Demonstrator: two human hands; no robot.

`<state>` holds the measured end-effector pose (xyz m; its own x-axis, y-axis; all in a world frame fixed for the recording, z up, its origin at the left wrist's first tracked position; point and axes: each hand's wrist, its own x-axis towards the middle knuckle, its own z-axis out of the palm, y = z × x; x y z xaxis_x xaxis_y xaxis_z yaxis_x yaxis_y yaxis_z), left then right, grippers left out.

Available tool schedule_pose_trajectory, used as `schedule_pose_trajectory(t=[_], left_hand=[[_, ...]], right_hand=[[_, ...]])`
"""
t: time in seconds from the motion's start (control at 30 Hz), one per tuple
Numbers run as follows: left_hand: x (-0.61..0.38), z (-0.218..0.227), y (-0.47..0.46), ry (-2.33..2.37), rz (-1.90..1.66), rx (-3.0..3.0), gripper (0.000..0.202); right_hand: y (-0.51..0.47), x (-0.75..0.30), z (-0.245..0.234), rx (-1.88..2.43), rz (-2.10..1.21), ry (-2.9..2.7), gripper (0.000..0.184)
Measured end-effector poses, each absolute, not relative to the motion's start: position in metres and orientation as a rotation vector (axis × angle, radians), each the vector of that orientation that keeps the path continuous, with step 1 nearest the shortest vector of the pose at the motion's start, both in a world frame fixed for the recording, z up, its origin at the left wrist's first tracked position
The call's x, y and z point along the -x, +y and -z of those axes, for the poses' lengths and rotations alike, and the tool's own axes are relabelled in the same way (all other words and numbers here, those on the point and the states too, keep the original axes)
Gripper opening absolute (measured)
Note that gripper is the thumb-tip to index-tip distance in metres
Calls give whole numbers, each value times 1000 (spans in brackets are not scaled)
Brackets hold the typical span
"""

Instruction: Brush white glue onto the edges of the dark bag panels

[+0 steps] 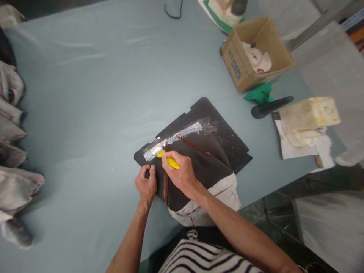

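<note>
My right hand [180,173] is closed round a yellow-handled brush [168,159]. Its pale bristles rest on a white glue strip [176,137] along the edge of a dark brown fabric piece [203,163]. That piece has reddish-brown edging and lies on a black board [227,132]. A light grey cloth [222,193] hangs below it at the table's near edge. My left hand [146,184] presses down on the fabric's left corner with bent fingers, right beside the brush.
A cardboard box [256,53] with white rags stands at the back right. In front of it lie a green cloth [260,93], a black tool handle [270,107] and a stained yellowish block [308,115] on paper. Grey fabric pieces [14,151] are stacked along the left edge of the blue-grey table [85,94].
</note>
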<state>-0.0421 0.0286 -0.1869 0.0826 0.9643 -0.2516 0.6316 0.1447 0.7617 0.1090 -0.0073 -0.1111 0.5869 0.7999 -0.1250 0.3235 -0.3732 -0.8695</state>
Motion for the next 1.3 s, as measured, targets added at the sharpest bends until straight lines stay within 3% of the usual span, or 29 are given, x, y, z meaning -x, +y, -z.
schedule_pose_trajectory(t=[0.33, 0.7, 1.03, 1.3], left_hand=[[44, 186, 27, 1624, -506, -1531, 34], [45, 186, 27, 1585, -505, -1554, 34], [50, 186, 28, 1582, -467, -1517, 33], [51, 188, 34, 1598, -464, -1507, 41]], right_hand=[[-33, -175, 113, 2153, -182, -812, 22], [-10, -76, 114, 1993, -598, -947, 18], [-34, -153, 112, 2267, -87, -863, 26], [-19, -110, 112, 2106, -346, -810, 21]])
